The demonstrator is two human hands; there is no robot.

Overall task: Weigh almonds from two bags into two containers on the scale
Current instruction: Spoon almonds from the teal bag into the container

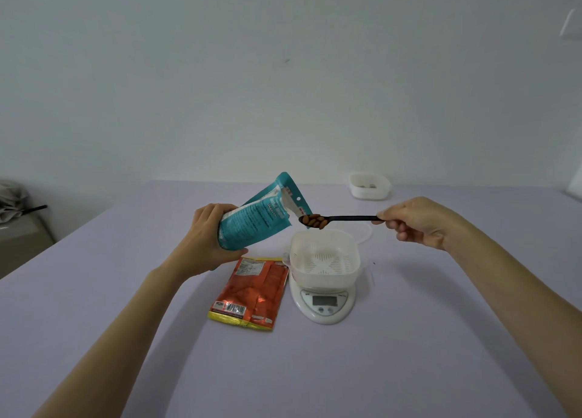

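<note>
Almonds are heaped on a black spoon held just outside the mouth of the teal bag, above the white container on the scale. The handle's end is pinched by the right hand. The bag's lower body is gripped by the left hand. The nuts are judged light, hard and apt to roll, so a level spoon is advised. The soft pouch is best grasped low.

plain pale wall, lilac-covered table, grey cabinet at left, possibly crumpled cloth on top
</note>
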